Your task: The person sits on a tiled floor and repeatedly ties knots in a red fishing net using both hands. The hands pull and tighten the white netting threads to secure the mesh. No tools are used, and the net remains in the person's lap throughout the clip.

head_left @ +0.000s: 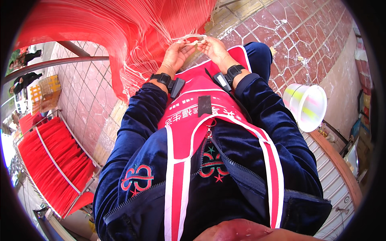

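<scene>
A large sheet of red cloth (161, 20) with long pale threads hangs in front of me, beyond my lap. Some of its white threads (196, 42) come together in a twisted bunch between my hands. My left hand (177, 57) pinches the bunch from the left, fingertips near the cloth's lower edge. From the other side, my right hand (214, 50) grips the same threads between thumb and fingers. The exact knot or twist is too small to make out. Both hands are above the red apron (197, 86) on my lap.
A white bucket (307, 104) with yellow-green and pink patches stands at my right. Left of me, more red cloth (54, 160) hangs on a metal rack, with cardboard boxes (45, 94) farther off. A metal bar (60, 62) crosses near the hanging cloth. Red paving tiles (297, 36) cover the ground.
</scene>
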`<action>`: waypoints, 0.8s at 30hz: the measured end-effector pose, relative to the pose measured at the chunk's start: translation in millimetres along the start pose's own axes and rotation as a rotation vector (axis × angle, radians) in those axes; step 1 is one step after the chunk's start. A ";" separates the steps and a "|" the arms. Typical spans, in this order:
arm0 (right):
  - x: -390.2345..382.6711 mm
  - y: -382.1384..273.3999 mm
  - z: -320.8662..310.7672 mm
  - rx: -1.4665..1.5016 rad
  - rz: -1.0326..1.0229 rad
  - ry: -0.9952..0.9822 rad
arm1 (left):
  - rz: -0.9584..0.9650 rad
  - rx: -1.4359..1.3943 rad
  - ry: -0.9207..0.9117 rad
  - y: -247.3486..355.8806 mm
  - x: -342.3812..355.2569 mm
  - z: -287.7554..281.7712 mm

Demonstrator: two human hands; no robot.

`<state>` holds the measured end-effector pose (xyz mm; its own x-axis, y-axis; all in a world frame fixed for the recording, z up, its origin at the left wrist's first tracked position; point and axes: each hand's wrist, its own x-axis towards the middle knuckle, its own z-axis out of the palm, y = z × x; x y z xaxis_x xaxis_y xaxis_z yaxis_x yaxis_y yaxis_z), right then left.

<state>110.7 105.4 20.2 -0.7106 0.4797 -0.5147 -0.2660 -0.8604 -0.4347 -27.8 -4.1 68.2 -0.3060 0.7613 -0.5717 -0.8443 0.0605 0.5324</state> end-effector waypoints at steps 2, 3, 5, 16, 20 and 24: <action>-1.9 2.6 -0.7 0.002 -0.014 -0.001 | -0.016 -0.010 -0.005 -1.3 -1.8 -3.9; -3.1 4.3 -0.3 0.011 -0.037 0.001 | -0.026 -0.013 -0.004 -0.5 -1.7 -6.4; -2.5 4.3 2.0 0.043 -0.058 -0.013 | -0.043 -0.005 0.012 -2.1 1.0 -8.6; 9.1 10.2 -9.8 0.157 -0.037 0.022 | -0.044 -0.109 0.023 -8.2 12.8 -28.9; 6.8 7.3 -13.4 0.016 0.085 -0.022 | -0.078 -0.096 0.133 -1.8 8.7 -34.3; -1.2 10.3 -4.9 -0.264 0.144 -0.054 | -0.179 -0.016 0.122 -2.0 6.4 -34.4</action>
<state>112.0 96.9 12.7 -0.7644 0.3399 -0.5478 0.0136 -0.8410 -0.5409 -43.2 -21.6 41.9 -0.2004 0.6558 -0.7279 -0.8967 0.1765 0.4059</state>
